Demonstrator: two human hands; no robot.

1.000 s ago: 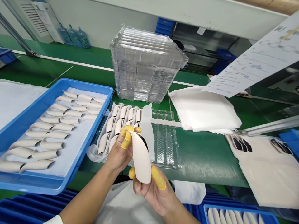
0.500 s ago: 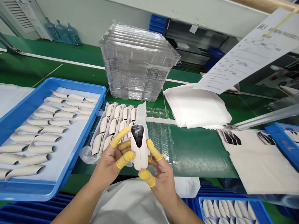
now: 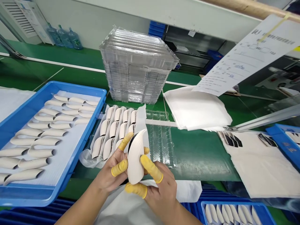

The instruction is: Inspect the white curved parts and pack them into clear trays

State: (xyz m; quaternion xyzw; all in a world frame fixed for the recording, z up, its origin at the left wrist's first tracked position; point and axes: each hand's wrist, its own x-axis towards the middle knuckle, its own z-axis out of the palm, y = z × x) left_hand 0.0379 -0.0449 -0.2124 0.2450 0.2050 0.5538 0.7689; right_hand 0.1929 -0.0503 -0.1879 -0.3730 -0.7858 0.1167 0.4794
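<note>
Beyond the hands (image 3: 159, 193), printed sheet (image 3: 246, 57) illegible.

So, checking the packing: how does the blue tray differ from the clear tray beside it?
The blue tray is opaque, its white curved pieces loose on a white sheet; the clear tray is transparent, its pieces in compartments, right side unfilled. Both hold similar pieces.

On the tabletop (image 3: 201, 156) we have shells (image 3: 38, 125) in a tray (image 3: 77, 88) at left, a blister tray (image 3: 160, 147) just beside it, a stack of trays (image 3: 137, 75) behind, and folded sheets (image 3: 197, 109) to the right.
</note>
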